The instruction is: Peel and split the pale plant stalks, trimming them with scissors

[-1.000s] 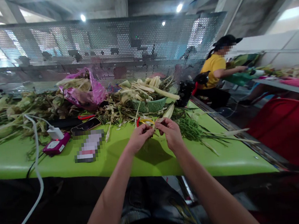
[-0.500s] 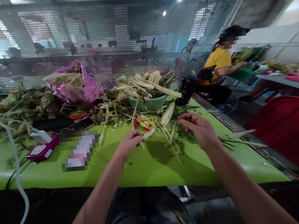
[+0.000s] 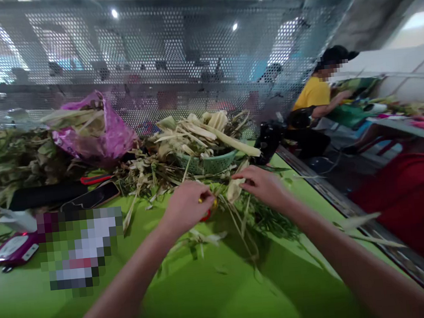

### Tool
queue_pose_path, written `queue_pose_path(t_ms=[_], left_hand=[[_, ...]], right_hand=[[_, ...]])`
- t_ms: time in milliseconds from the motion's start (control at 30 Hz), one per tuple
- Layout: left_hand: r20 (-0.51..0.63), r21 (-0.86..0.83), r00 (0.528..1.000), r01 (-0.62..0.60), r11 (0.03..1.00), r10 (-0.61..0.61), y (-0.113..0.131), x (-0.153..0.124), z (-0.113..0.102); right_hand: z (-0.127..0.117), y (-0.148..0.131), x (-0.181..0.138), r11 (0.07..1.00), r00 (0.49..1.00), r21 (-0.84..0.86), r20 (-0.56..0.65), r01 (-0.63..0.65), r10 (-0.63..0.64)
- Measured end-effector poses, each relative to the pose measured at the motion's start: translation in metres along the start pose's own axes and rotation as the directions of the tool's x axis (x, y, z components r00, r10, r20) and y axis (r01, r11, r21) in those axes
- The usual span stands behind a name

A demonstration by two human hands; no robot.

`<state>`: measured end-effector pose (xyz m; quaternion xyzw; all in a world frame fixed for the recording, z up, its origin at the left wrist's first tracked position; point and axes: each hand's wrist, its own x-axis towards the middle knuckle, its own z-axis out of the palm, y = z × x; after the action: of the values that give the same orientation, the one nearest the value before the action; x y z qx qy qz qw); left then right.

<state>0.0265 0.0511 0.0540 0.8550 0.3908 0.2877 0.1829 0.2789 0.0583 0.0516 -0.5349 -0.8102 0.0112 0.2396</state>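
Observation:
My left hand [image 3: 190, 207] is closed, thumb and fingers together on the red-and-yellow handles of what look like scissors [image 3: 205, 215]. The rest of that tool is hidden by the hand. To the right, my right hand [image 3: 261, 181] pinches the edge of a pale dried corn husk [image 3: 234, 191]. Thin husk strips [image 3: 204, 237] lie on the green table top [image 3: 224, 288] below my left hand. Green stringy leaves [image 3: 274, 220] are spread under my right forearm.
Behind my hands a green basket [image 3: 207, 164] is heaped with husks. A pink plastic bag [image 3: 115, 131], a phone [image 3: 90, 196] and a purple power strip [image 3: 14, 250] are on the left. A metal mesh panel [image 3: 142, 55] stands behind. A person in yellow [image 3: 313, 94] sits at right.
My left hand has gone from holding a pale strip to the red-and-yellow handles, and the strip lies on the table. My right hand has moved left onto the husk. The view has shifted.

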Motion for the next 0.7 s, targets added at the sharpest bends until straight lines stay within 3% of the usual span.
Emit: queue_pose_path(t_ms=[100, 267, 467, 700], left_hand=[[-0.076, 0.009, 0.992, 0.103, 0.995, -0.102, -0.019, 0.017, 0.007], [0.092, 0.111, 0.995, 0.013, 0.994, -0.023, -0.046, 0.011, 0.015], [0.19, 0.228, 0.98, 0.006, 0.974, -0.051, -0.042, 0.001, 0.011], [0.191, 0.314, 0.979, 0.01, 0.949, -0.074, -0.032, 0.0, 0.007]], right_hand=[[0.007, 0.005, 0.013, 0.988, 0.988, -0.076, 0.092, 0.134, -0.127], [0.017, 0.015, 0.012, 0.97, 0.966, -0.119, 0.171, 0.214, -0.192], [0.008, 0.026, 0.004, 0.976, 0.981, -0.134, 0.117, 0.17, -0.155], [0.005, 0.028, 0.005, 0.976, 0.983, -0.148, 0.122, 0.157, -0.14]])
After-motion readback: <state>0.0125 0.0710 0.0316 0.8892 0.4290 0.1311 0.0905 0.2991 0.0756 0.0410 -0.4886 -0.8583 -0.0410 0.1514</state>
